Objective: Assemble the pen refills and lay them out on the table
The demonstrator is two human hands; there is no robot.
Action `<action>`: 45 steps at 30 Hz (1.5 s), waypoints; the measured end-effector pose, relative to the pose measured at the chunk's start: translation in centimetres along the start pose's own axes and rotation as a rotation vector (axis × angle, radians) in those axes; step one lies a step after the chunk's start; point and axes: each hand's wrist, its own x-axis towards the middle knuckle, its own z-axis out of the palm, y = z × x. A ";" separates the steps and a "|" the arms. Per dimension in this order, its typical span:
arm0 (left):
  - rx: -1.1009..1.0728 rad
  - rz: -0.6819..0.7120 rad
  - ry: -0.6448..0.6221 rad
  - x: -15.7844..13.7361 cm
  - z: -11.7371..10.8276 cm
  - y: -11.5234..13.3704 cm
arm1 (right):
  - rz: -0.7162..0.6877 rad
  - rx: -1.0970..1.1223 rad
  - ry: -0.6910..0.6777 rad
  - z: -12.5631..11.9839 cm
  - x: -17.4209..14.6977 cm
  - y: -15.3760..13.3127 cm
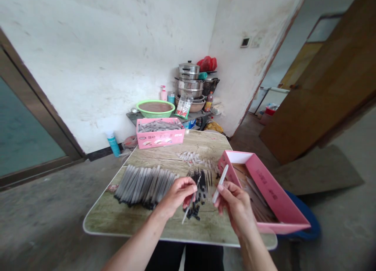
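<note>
Between the fingertips of my left hand [180, 194] is a thin pen refill [186, 214], tilted, with its pointed tip up. My right hand [235, 202] pinches a whitish translucent pen barrel [221, 181], held slanting above the table. Under and between the hands lie small black pen parts [194, 213], some of them short caps or plugs. Left of my left hand, many translucent pen barrels [143, 182] with dark ends lie side by side in a wide row. Small clear pieces [192, 158] are scattered farther back.
A pink box [161, 138] full of pens stands at the table's far left. Another open pink box [279, 194] with thin refills is by my right hand. Beyond the wood-patterned table [164, 228] are a green basin [155, 114] and stacked pots [189, 82].
</note>
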 end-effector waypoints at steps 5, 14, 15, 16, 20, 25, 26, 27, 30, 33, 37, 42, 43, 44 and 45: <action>-0.028 -0.063 -0.100 -2.2 0.5 0.0 | -0.055 0.141 0.128 1.1 2.1 0.2; -0.011 -0.075 -0.097 -2.0 1.0 0.0 | -0.012 0.137 0.116 2.1 1.7 1.0; -0.012 -0.080 -0.091 -2.0 1.1 0.1 | 0.000 0.136 0.104 2.2 1.6 1.1; -0.015 -0.084 -0.082 -2.0 1.2 0.1 | 0.012 0.135 0.095 2.2 1.6 1.3; -0.081 -0.091 -0.042 -2.1 1.9 -0.2 | 0.083 0.166 0.099 2.0 1.8 2.3; -0.192 -0.090 0.015 -2.0 3.1 -0.7 | 0.215 0.258 0.085 1.6 2.1 3.9; -0.204 -0.079 0.024 -2.0 3.2 -0.9 | 0.226 0.265 0.083 1.5 2.1 4.1; -0.211 -0.066 0.026 -1.9 3.2 -1.0 | 0.232 0.269 0.084 1.4 2.1 4.2; -0.212 -0.041 -0.006 -1.7 3.2 -1.2 | 0.249 0.277 0.080 1.2 2.0 4.2; -0.204 -0.035 -0.006 -1.6 3.2 -1.2 | 0.255 0.272 0.070 1.2 1.8 3.9; -0.221 0.004 0.050 -1.4 3.4 -1.0 | 0.259 0.259 0.027 1.6 1.4 3.7; -0.149 -0.018 0.162 -1.1 3.4 -1.5 | 0.342 0.286 -0.012 2.0 0.7 3.5; -0.143 -0.015 0.179 -1.0 3.3 -1.7 | 0.375 0.287 -0.016 2.1 0.5 3.5; -0.148 -0.008 0.194 -1.0 3.3 -1.8 | 0.402 0.285 -0.023 2.2 0.4 3.3; -0.165 -0.003 0.204 -0.9 3.2 -1.8 | 0.421 0.282 -0.037 2.4 0.2 3.2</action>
